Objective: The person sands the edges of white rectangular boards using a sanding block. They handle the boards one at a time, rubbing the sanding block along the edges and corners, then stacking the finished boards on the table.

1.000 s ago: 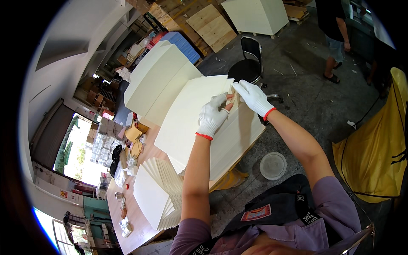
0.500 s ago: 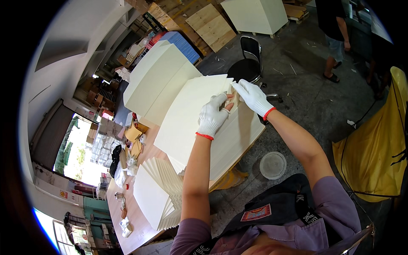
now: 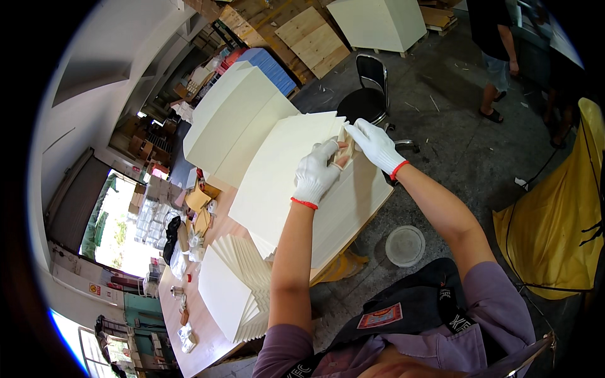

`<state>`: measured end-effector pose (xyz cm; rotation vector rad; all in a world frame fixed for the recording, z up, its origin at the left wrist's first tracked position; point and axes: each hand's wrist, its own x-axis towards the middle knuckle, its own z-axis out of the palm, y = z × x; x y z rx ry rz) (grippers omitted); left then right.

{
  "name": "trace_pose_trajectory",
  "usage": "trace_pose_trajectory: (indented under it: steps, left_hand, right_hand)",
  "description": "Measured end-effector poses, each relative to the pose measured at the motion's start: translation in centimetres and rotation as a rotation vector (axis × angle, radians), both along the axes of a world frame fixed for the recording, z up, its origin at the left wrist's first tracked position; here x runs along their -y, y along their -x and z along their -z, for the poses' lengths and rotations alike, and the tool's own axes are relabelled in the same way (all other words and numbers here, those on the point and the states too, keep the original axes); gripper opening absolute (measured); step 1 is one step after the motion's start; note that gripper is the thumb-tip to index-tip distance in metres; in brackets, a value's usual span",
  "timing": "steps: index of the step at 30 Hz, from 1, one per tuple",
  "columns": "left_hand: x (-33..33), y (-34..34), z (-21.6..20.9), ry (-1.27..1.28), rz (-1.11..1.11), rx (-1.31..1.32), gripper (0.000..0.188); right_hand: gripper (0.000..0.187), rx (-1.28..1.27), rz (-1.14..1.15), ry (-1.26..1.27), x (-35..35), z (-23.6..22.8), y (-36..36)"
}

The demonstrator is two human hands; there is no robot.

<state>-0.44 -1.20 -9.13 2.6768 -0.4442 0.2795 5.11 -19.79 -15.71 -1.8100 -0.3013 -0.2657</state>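
Note:
A pile of large cream-white paperboard sheets point(image 3: 277, 173) lies on the work table, its edges a little fanned at the right. My left hand point(image 3: 315, 170), in a white knit glove with a red cuff and bare fingertips, rests on the sheets and curls its fingers at their right edge. Closed on the corner of the same sheets is my right hand point(image 3: 376, 145), gloved alike. Under and beside the hands is another flat stack of cream board point(image 3: 343, 217). Glove and sheets hide some of the fingertips.
A fanned stack of sheets point(image 3: 227, 290) sits on the wooden table point(image 3: 205, 346) at the near left. A taller board stack point(image 3: 233, 113) stands behind. Beyond are a black chair point(image 3: 362, 101), a round white lid or bucket point(image 3: 405, 246), a yellow sack point(image 3: 548, 220) and a person point(image 3: 495, 57).
My left hand has shifted very slightly at the sheets' edge, its fingers moving a little. The right hand stays almost in place on the corner.

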Motion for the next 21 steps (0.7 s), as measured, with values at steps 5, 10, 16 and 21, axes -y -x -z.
trace_pose_trajectory:
  steps: [5, 10, 16, 21]
  left_hand:
    - [0.1, 0.1, -0.3, -0.014, -0.017, -0.003, 0.035]
    - [0.2, 0.0, -0.3, 0.018, -0.029, -0.037, 0.037]
    - [-0.1, 0.6, 0.8, -0.091, 0.151, 0.365, 0.043]
    - [0.0, 0.9, 0.8, -0.082, 0.118, 0.442, 0.046]
  right_hand:
    - [0.054, -0.021, -0.003, -0.002, -0.1, 0.1, -0.3]
    - [0.053, 0.000, -0.001, -0.012, 0.0, 0.3, -0.4]
    - [0.050, 0.048, 0.127, 0.025, 0.5, -1.0, 0.4]
    - [0.034, -0.265, -0.067, -0.959, -1.4, -1.2, 0.5]
